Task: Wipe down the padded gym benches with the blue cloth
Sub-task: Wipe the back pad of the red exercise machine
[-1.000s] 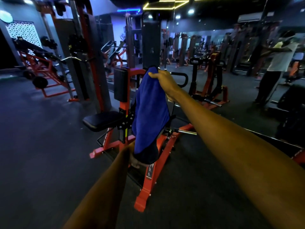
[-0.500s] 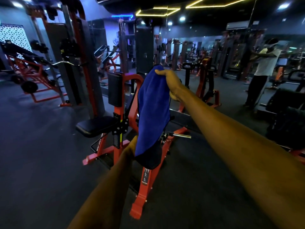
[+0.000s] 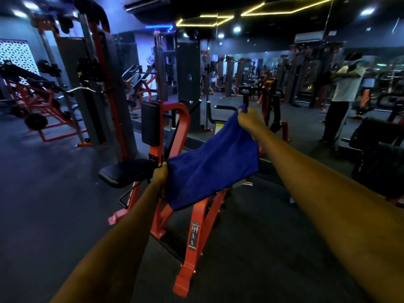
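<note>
Blue cloth (image 3: 213, 158) stretched in mid-air btwn both hands, left hand (image 3: 160, 173) gripping its lower corner, right hand (image 3: 249, 119) pinching the top corner, just above the black padded seat (image 3: 124, 172) of an orange machine (image 3: 196, 217)

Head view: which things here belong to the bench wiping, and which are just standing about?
Part of the job:
blue cloth, held stretched between left hand and right hand; black seat pad and upright back pad of the orange machine in front.

Just standing about:
weight stack tower behind it; plate-loaded rack at far left; person in a white shirt at right.
</note>
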Available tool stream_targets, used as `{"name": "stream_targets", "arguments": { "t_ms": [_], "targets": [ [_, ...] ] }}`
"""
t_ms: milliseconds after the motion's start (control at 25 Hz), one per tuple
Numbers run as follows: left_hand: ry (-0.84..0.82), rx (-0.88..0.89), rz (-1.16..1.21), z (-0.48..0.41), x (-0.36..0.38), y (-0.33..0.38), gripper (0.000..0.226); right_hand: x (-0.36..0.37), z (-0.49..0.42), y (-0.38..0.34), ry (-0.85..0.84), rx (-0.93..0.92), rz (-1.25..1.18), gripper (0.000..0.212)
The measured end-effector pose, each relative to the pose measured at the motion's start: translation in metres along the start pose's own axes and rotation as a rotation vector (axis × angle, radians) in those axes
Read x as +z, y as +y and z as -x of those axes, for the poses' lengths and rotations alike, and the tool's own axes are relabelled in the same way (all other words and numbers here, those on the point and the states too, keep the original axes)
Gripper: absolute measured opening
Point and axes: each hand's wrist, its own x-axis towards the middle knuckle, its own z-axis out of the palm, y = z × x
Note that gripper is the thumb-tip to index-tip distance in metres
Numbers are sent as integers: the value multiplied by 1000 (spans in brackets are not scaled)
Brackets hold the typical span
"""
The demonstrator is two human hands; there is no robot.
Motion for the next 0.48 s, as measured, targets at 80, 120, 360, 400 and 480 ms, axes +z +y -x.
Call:
{"name": "stream_targets", "arguments": {
  "t_ms": [80, 120, 360, 400, 480],
  "targets": [
    [-64, -10, 15, -6, -19, 29, 36, 0, -1, 20, -26, 44, 263, 49],
    [-99, -29, 13, -1, -24, 44, 34, 1, -1, 24, -44, 84, 273, 51],
    [-103, -20, 18, -6, -63, 68, 35, 4, -9, 35, -287, 413, -396, 7],
    [-96, 24, 41, -8, -67, 71, 45, 3, -12, 35, -302, 412, -449, 6],
    [-110, 110, 27, 4, -71, 82, 37, 2, -14, 34, -330, 358, -536, 30]
  ]
}}
